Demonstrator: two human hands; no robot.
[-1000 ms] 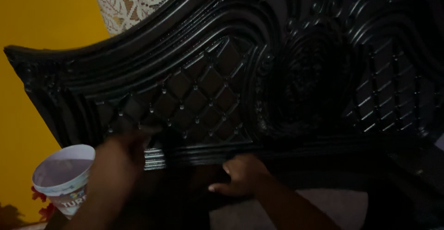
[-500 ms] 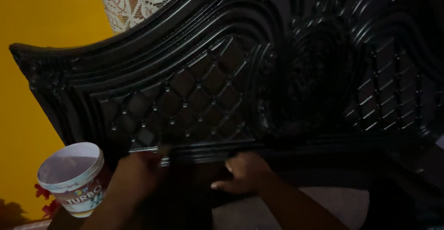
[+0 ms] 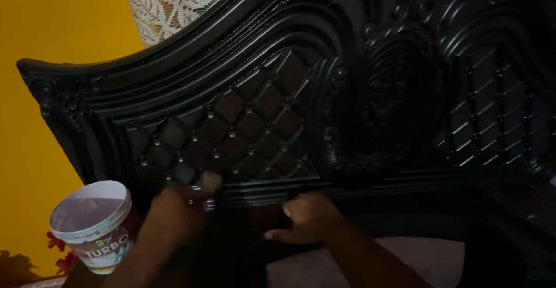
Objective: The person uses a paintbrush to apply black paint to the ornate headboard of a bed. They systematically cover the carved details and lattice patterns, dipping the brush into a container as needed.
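Note:
A large carved headboard (image 3: 324,91), glossy black, fills most of the view, with a diamond-lattice panel (image 3: 237,129) at its left and a round carved medallion at the centre. My left hand (image 3: 176,213) is blurred and grips a paintbrush (image 3: 209,185), whose pale bristle tip touches the lower edge of the lattice panel. My right hand (image 3: 310,215) rests with curled fingers against the headboard's lower rail, holding nothing that I can see.
A small white paint bucket (image 3: 95,224) with a coloured label stands at the lower left, close to my left arm. A yellow wall (image 3: 52,27) is behind, with a leaf-patterned lace curtain (image 3: 168,1) at the top. A pale floor shows under my right arm.
My left hand dropped from the lattice panel to its lower edge, then shifted slightly right with the brush. The view drifted a little. My right hand stayed on the rail.

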